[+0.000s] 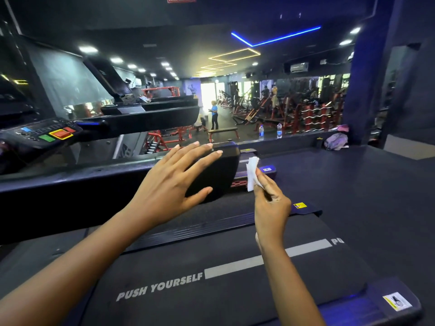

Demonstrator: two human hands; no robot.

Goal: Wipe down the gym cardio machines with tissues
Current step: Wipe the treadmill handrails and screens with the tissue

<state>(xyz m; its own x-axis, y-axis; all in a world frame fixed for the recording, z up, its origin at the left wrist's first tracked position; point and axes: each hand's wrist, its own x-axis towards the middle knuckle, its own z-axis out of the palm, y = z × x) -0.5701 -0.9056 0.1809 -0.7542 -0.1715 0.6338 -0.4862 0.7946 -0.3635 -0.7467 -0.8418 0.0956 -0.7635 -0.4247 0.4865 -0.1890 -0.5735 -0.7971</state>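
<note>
Tissue (253,172) is showing white. Treadmill belt (235,302) is showing black, carrying a white stripe and white lettering. Console (35,135) is displaying red, green and blue buttons, one yellow-bordered. Weight machines (306,114) are showing red frames.

Right hand (271,208) hides part of the tissue (252,172).

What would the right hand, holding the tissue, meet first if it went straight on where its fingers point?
Probably the rounded black handrail end, just left of the tissue that the right hand pinches; the left hand lies open over it. Depth is unclear, so it could slip past.
</note>
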